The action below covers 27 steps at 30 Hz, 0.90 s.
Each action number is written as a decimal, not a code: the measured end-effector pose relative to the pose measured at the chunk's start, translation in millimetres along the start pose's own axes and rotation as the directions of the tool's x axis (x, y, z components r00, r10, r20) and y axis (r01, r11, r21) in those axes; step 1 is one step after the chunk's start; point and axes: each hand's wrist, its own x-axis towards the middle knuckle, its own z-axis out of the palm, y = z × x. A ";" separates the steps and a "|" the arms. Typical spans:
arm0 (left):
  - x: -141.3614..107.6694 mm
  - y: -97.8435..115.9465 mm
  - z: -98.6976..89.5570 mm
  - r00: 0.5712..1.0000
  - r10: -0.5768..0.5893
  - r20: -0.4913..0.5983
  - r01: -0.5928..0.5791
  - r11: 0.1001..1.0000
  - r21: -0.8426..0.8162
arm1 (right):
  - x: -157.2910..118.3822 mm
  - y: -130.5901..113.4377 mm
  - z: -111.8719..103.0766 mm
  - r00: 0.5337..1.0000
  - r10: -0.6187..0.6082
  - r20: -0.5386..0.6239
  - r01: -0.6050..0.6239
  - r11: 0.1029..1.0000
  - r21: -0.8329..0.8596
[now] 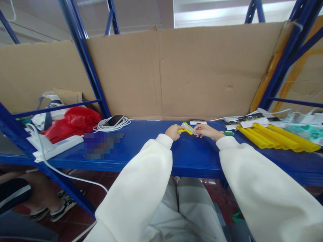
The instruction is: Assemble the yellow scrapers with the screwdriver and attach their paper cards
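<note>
My left hand (173, 132) is closed on one end of a small yellow item (186, 128) with a grey, metal-like strip on it, above the blue shelf surface (148, 151). At the other end of this item, the fingers of my right hand (204, 130) pinch the grey strip. Its fine details are too small to make out. Just right of my right wrist lies a green and yellow tool handle (228, 133). Behind the hands, a black and white card (198, 122) rests near the cardboard.
Several yellow tubes (277, 137) and printed cards (253, 118) lie at the right. Left are a coiled white cable (101, 127) with a phone (114, 120), a red bag (80, 119) and a power strip (60, 148). Cardboard (202, 74) stands behind. A person's legs (47, 191) show lower left.
</note>
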 end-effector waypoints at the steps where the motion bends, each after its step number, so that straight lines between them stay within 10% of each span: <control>1: 0.0 0.0 -0.2 1.000 0.000 0.002 0.000 1.000 0.003 | 0.2 -0.2 0.3 1.000 0.001 0.002 -0.001 1.000 -0.012; 27: -1.4 0.8 0.9 1.000 0.006 -0.009 -0.006 1.000 -0.009 | 2.0 -3.7 2.9 0.998 0.037 -0.043 -0.041 0.994 -0.101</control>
